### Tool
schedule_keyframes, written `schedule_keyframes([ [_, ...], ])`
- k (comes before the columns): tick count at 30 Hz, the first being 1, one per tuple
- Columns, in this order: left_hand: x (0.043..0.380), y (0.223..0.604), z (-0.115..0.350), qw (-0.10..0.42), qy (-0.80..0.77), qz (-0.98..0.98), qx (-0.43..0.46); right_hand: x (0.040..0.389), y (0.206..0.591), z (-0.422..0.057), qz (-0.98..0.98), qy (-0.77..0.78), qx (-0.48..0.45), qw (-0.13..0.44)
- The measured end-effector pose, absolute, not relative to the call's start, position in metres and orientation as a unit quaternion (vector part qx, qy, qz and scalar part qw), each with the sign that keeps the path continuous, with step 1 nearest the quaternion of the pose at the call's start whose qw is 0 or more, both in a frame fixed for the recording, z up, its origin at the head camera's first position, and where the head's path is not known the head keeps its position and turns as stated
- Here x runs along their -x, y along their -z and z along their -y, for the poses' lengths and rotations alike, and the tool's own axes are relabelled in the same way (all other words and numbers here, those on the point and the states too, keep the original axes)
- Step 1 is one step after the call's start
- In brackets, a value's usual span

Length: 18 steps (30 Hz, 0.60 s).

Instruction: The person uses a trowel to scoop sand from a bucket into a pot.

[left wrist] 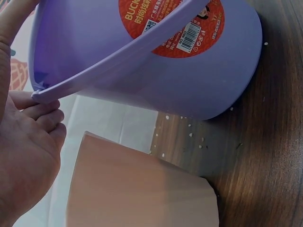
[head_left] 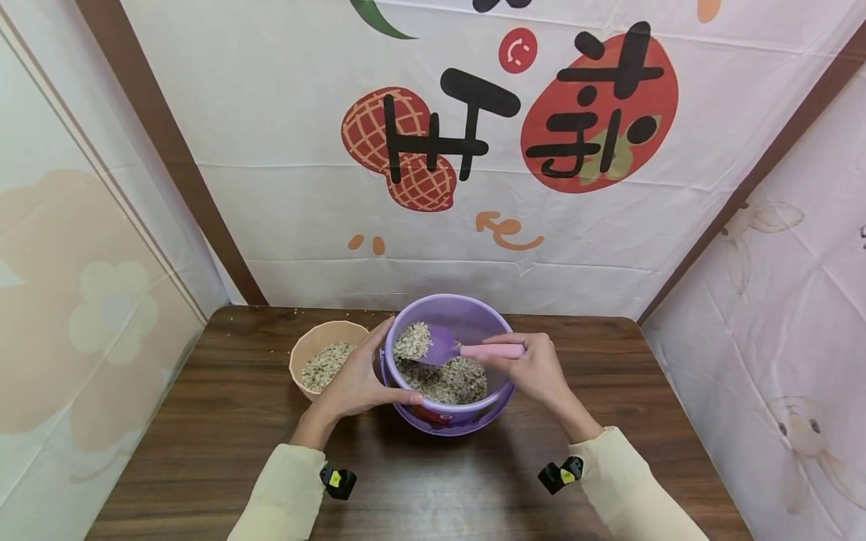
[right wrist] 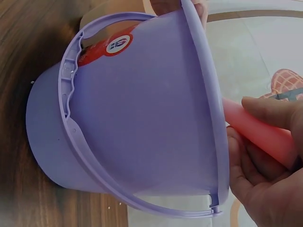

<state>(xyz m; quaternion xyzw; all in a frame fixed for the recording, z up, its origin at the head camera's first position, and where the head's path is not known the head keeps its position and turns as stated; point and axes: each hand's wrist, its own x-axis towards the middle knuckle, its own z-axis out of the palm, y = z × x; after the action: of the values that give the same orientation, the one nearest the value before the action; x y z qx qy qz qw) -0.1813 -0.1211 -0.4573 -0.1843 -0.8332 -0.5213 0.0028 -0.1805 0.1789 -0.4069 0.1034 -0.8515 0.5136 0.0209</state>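
Note:
A purple bucket stands on the table, with speckled beige and grey grains inside it. My left hand grips the bucket's left rim, the thumb along the front edge and the fingers on the outer side below the rim. My right hand holds the pink handle of a small shovel with a purple blade. The blade is inside the bucket's mouth, carrying a heap of pale grains. In the right wrist view the bucket wall hides the blade.
Left of the bucket, close to my left hand, is a peach-coloured bowl holding similar grains. The bucket's carrying handle hangs down its front. Loose grains dot the wooden table. A printed cloth rises behind the table.

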Motion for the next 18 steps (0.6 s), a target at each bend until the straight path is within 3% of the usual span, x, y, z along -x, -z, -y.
schedule_keyframes([
  [18, 0.171, 0.455, 0.173, 0.05, 0.471, 0.874, 0.11, 0.166, 0.409, -0.2, 0.81, -0.584, -0.048, 0.025],
])
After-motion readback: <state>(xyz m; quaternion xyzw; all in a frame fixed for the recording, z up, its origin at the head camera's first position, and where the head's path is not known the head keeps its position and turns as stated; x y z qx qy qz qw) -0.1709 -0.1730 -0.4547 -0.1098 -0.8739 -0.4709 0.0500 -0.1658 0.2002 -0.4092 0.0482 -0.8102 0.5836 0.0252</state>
